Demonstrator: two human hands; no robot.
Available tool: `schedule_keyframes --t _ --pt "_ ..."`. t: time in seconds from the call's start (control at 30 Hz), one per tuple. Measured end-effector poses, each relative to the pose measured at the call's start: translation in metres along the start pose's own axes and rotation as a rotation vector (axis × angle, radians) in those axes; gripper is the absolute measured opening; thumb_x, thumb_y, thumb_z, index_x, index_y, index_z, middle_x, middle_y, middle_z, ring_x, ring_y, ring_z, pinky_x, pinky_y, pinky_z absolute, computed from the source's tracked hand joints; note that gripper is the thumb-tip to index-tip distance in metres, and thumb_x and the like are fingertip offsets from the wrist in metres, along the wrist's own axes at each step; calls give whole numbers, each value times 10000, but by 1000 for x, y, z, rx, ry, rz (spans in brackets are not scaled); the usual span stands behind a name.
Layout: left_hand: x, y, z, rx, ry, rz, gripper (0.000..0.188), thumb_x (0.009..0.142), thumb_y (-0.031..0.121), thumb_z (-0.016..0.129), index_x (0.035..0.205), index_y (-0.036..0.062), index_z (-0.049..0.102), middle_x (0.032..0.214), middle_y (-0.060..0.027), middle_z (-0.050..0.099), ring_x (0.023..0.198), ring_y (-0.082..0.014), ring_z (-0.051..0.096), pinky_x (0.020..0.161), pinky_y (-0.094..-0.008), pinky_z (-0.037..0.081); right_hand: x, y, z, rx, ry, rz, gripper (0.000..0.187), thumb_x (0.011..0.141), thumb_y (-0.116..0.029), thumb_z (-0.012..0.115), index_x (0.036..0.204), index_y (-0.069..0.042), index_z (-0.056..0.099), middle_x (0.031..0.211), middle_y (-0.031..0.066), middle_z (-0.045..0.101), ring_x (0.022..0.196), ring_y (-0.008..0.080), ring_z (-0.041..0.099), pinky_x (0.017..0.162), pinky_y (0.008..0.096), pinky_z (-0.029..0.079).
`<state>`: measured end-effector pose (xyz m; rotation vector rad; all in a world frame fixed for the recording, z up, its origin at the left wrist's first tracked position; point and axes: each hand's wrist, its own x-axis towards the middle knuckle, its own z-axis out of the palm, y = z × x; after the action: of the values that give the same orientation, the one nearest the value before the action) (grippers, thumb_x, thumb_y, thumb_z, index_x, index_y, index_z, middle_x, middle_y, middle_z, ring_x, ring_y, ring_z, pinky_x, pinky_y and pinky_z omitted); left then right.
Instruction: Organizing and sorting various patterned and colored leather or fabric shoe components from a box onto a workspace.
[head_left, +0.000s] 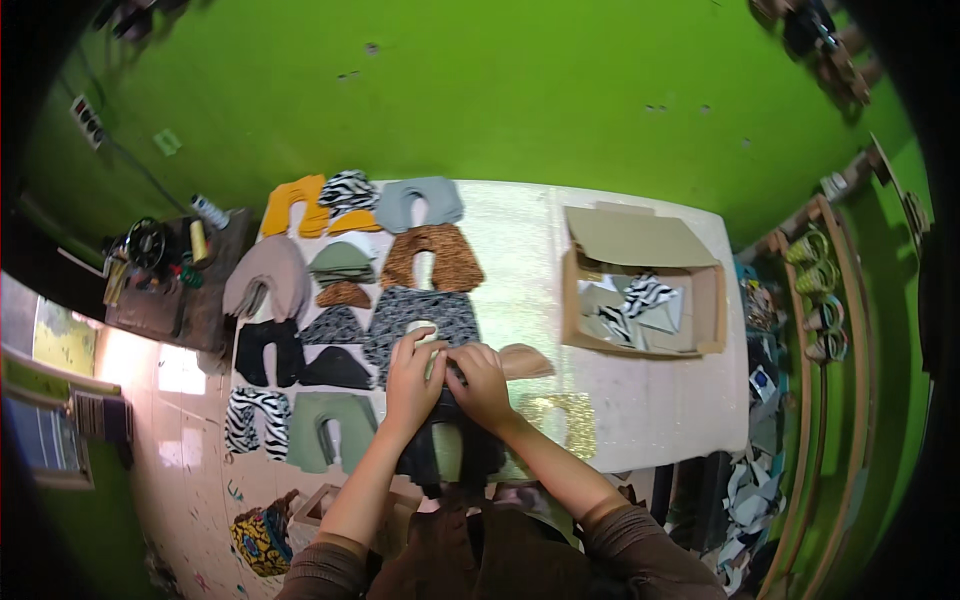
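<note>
My left hand and my right hand meet above the front middle of the table, fingers curled toward each other. Whatever lies between the fingertips is small, dark and mostly hidden. Just under the wrists is a black U-shaped cut piece. Beyond the fingers spreads a grey and black patterned piece, partly covered by the left hand. A tan curved piece lies right of my right hand, and a glittery gold U-shaped piece sits nearer the front edge.
Stacked cut pieces fill the table's left: yellow, zebra-striped, green and brown tiger-striped. An open cardboard box with scraps stands on the right. A sewing machine is far left; a wooden shoe rack stands right.
</note>
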<state>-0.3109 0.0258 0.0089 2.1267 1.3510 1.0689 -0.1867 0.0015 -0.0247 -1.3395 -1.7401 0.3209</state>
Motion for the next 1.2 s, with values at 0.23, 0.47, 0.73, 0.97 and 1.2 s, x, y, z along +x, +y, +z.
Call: schedule_keyframes --t 0.23,0.47,0.73,0.97,1.2 --pt "21 85 69 -70 -55 118 89 731 95 646 753 15 614 971 -92 572 889 -274 531 757 -345 433 -17 47 -115 -38 122 82 93 736 -110 617 779 -34 583 716 82 556 730 265 535 682 357 401" --pt "42 135 138 -108 -40 187 126 787 137 595 781 12 614 930 -102 588 831 -274 555 714 -345 450 -14 102 -212 -100 67 203 235 827 -216 566 940 -12 597 831 109 604 806 291 555 715 377 434" --pt "60 150 175 -185 -250 -31 261 875 206 499 849 -38 587 805 -160 569 745 -305 560 684 -333 438 10 182 -229 -417 -619 468 544 711 -400 674 1059 -2 547 1048 176 580 991 320 547 806 388 463" --pt "66 152 189 -282 -281 -173 307 885 262 479 891 -17 606 804 -186 571 729 -309 560 662 -341 439 2 208 -194 -647 -769 524 544 682 -322 707 1098 -34 508 1132 158 506 1048 303 515 820 399 465" --pt "47 134 202 -494 -169 -296 279 889 239 486 913 -10 612 786 -120 577 697 -178 558 644 -281 436 14 196 -220 -506 -602 453 523 665 -288 701 1089 -54 504 1070 164 492 1005 310 521 811 383 458"
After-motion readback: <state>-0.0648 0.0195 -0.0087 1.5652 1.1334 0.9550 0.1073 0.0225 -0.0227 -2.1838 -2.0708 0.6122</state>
